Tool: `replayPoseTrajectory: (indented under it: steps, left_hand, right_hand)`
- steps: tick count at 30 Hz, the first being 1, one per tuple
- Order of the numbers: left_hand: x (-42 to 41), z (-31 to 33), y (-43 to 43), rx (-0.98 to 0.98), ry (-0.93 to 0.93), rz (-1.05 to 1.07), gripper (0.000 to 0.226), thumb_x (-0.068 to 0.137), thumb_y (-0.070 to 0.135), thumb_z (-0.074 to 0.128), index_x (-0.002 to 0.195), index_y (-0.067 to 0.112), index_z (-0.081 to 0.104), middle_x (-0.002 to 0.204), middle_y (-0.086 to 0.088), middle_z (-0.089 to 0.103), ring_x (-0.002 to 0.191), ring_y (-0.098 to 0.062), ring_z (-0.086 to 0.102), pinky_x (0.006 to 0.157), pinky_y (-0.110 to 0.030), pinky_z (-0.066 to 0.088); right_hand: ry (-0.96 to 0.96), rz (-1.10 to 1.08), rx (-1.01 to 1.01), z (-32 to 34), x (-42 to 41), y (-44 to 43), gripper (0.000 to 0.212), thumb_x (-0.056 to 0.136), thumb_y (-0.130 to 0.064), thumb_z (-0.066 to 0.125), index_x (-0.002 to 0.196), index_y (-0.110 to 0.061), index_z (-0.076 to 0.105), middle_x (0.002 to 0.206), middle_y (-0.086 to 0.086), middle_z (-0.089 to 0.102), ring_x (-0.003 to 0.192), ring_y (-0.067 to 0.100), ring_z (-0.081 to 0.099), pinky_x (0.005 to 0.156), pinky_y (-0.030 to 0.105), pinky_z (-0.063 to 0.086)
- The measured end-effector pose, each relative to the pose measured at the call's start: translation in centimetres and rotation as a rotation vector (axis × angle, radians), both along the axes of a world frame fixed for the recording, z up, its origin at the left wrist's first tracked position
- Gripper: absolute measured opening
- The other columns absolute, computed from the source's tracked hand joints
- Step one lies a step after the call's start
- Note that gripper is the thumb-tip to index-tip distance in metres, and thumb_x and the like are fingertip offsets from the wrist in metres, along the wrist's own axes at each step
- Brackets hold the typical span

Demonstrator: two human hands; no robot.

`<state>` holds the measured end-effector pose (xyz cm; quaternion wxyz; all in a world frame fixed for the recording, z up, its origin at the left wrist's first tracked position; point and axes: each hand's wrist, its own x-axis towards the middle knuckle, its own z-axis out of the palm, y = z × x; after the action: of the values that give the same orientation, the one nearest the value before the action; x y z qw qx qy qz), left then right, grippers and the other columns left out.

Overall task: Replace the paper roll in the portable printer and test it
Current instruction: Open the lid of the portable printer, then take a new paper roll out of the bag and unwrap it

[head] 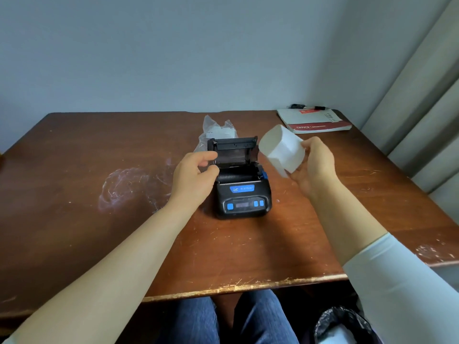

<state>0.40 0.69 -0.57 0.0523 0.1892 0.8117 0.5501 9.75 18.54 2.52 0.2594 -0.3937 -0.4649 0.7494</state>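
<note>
A black portable printer (242, 198) with blue buttons stands in the middle of the brown table (74, 170). Its lid (233, 147) is tipped up and back, and the paper bay looks dark, with no white roll showing in it. My left hand (192, 175) rests against the printer's left side by the bay, fingers curled but holding nothing. My right hand (314, 165) holds a white paper roll (280, 148) in the air to the right of the printer, with a loose flap of paper hanging at its lower edge.
A crumpled clear plastic bag (216, 129) lies just behind the printer. A red and white booklet (315, 120) with dark pens beyond it sits at the back right corner. A curtain (422, 108) hangs on the right. A black-lined bin (342, 324) stands under the table's near edge.
</note>
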Motion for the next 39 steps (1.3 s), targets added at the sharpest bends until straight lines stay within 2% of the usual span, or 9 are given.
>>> replayPoseTrajectory:
  steps: [5,10,15,20,24,28,34,37,39]
  left_hand:
    - [-0.8,0.4,0.7,0.011,-0.012,0.007,0.037,0.084,0.005,0.053,0.115,0.022,0.062,0.113,0.005,0.059,0.101,-0.009,0.054,0.086,-0.023,0.041]
    - [-1.5,0.3,1.0,0.04,-0.021,0.042,0.037,0.083,0.001,0.049,0.113,0.017,0.064,0.109,0.004,0.062,0.099,-0.009,0.056,0.09,-0.024,0.044]
    - [-2.7,0.5,0.9,0.041,-0.022,0.072,0.035,0.083,0.0,0.047,0.105,0.02,0.066,0.105,0.006,0.063,0.091,-0.004,0.056,0.085,-0.021,0.045]
    - [-4.6,1.0,1.1,0.036,-0.026,0.14,0.032,0.085,-0.002,0.044,0.092,0.02,0.067,0.099,0.006,0.062,0.095,-0.011,0.055,0.084,-0.025,0.044]
    - [-6.8,1.0,1.7,0.05,-0.043,0.158,0.03,0.084,-0.005,0.044,0.091,0.017,0.063,0.1,-0.002,0.063,0.094,-0.014,0.056,0.084,-0.029,0.049]
    - [-8.8,0.9,2.8,-0.012,-0.089,0.057,0.034,0.084,0.0,0.055,0.116,0.011,0.06,0.119,-0.008,0.06,0.101,-0.014,0.054,0.085,-0.026,0.044]
    - [-11.2,0.3,4.2,-0.107,-0.118,-0.072,0.051,0.084,0.014,0.065,0.133,0.018,0.05,0.139,-0.009,0.049,0.124,-0.019,0.047,0.097,-0.029,0.04]
    - [-12.3,0.0,4.7,-0.144,-0.079,-0.186,0.053,0.087,0.016,0.062,0.136,0.024,0.046,0.149,-0.002,0.039,0.086,-0.004,0.054,0.065,-0.002,0.04]
    - [-13.1,-0.2,5.2,-0.193,-0.079,-0.255,0.058,0.088,0.016,0.062,0.14,0.026,0.039,0.153,-0.001,0.031,0.067,0.006,0.039,0.046,0.002,0.034]
  right_hand:
    - [-0.214,-0.078,0.072,-0.9,-0.8,2.4,0.023,0.09,-0.021,0.044,0.112,-0.015,0.05,0.114,0.01,0.057,0.106,0.026,0.056,0.09,0.033,0.049]
    - [-0.509,0.087,0.334,-1.8,-2.0,3.4,0.04,0.096,-0.024,0.045,0.133,-0.008,0.046,0.123,0.012,0.052,0.113,0.026,0.048,0.085,0.03,0.037]
    - [-0.686,0.2,0.612,-2.0,-2.8,3.6,0.042,0.092,-0.03,0.05,0.129,-0.009,0.052,0.136,0.014,0.052,0.124,0.034,0.047,0.107,0.044,0.035]
    - [-0.934,0.149,0.882,-0.1,-4.0,3.7,0.046,0.09,-0.047,0.046,0.121,-0.013,0.055,0.137,0.014,0.042,0.131,0.034,0.033,0.107,0.051,0.027]
    - [-0.79,0.19,1.054,1.5,-5.1,3.6,0.036,0.091,-0.034,0.046,0.124,-0.025,0.054,0.137,0.009,0.048,0.129,0.031,0.039,0.107,0.044,0.029]
    - [-0.388,0.372,0.901,2.8,-6.8,2.4,0.027,0.092,-0.014,0.048,0.113,-0.014,0.065,0.119,0.001,0.062,0.106,0.014,0.053,0.087,0.027,0.04]
    - [-0.409,0.638,0.902,3.0,-10.6,2.5,0.023,0.09,-0.01,0.053,0.106,-0.013,0.069,0.103,0.002,0.059,0.093,0.015,0.053,0.088,0.029,0.046]
    - [-0.453,0.682,0.897,2.5,-12.3,3.2,0.024,0.09,-0.011,0.053,0.11,-0.013,0.067,0.105,0.003,0.06,0.092,0.017,0.055,0.09,0.031,0.05]
    - [-0.484,0.703,0.86,2.0,-13.1,3.7,0.025,0.091,-0.012,0.053,0.113,-0.014,0.066,0.107,0.003,0.06,0.094,0.02,0.057,0.092,0.034,0.052]
